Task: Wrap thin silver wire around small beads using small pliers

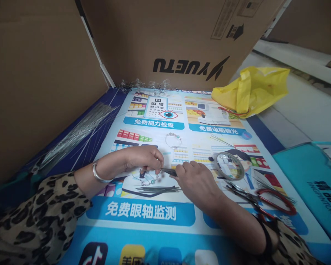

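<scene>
My left hand (pixel 143 157) is closed in a pinch on a beaded wire piece (pixel 150 179) that hangs just below its fingers. My right hand (pixel 195 176) is closed around small dark pliers (pixel 168 171), whose tip meets the wire piece at my left fingertips. Both hands rest on a printed poster (pixel 154 217) that covers the work surface. A short bundle of dark wires (pixel 157 189) lies just under my hands. A finished beaded ring (pixel 173 140) lies a little beyond them.
A long bundle of silver wires (pixel 79 132) lies at the left by a cardboard wall (pixel 38 73). A tape roll (pixel 228 165) and red-handled scissors (pixel 264 200) lie to the right. A yellow plastic bag (pixel 251 90) sits far right; a teal bag (pixel 314 180) is beside the poster.
</scene>
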The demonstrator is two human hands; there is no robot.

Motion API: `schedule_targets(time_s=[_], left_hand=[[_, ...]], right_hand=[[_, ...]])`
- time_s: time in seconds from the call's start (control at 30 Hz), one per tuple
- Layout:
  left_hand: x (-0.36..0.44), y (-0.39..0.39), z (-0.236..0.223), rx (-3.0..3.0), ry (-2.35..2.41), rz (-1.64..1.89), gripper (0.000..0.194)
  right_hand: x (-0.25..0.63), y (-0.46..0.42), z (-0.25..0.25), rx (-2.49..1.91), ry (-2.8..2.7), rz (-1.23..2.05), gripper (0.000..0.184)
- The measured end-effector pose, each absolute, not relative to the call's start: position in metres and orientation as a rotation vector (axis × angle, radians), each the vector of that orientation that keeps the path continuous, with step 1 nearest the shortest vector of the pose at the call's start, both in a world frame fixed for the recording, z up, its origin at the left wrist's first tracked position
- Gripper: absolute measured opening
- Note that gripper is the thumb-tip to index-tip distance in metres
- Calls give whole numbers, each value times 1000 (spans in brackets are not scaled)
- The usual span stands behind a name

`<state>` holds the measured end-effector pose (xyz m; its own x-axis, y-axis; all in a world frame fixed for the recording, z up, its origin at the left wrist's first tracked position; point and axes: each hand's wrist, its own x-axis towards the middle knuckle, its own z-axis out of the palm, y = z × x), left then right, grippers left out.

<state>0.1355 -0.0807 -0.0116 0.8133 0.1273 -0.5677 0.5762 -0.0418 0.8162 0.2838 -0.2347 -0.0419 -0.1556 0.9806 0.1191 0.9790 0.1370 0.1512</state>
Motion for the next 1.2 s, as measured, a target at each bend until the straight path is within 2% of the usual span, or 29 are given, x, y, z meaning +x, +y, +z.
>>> schedule_targets(time_s=[0.13, 0.4, 0.7, 1.03, 1.2], left_hand=[[135, -81, -11, 1553, 563, -379, 13], [137, -84, -9, 1503, 604, -345, 10], [136, -85, -12, 1530, 604, -326, 13], [137, -86, -11, 1538, 625, -306, 14], [138, -86, -15, 1539, 657, -294, 13]], right_hand=[[284, -235, -38, 2054, 2371, 242, 24], [287, -231, -34, 2099, 2411, 38, 24], [285, -233, -40, 2062, 2379, 274, 24], [283, -236, -43, 2062, 2343, 406, 10], [280, -237, -43, 2066, 2299, 472, 9]])
